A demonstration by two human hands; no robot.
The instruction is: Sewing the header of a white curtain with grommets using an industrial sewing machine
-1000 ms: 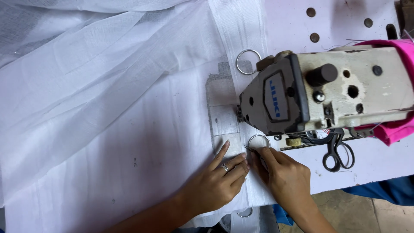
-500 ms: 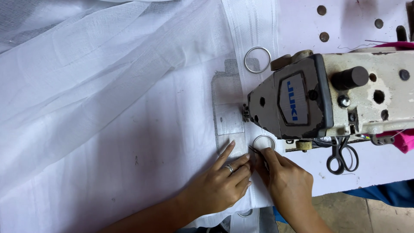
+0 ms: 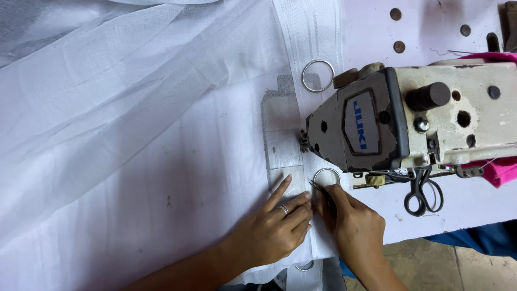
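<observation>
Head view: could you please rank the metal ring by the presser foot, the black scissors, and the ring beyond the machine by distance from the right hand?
From the right hand:
1. Metal ring by the presser foot, just above the fingertips.
2. Black scissors, to the right, under the sewing machine.
3. Ring beyond the machine, far up on the white fabric.

White sheer fabric [image 3: 134, 161] spread flat on table, hem band w/ metal ring [image 3: 326, 177] lying flat just below machine head; thin dark tool [image 3: 322, 191] tilted, tip at ring.
</observation>
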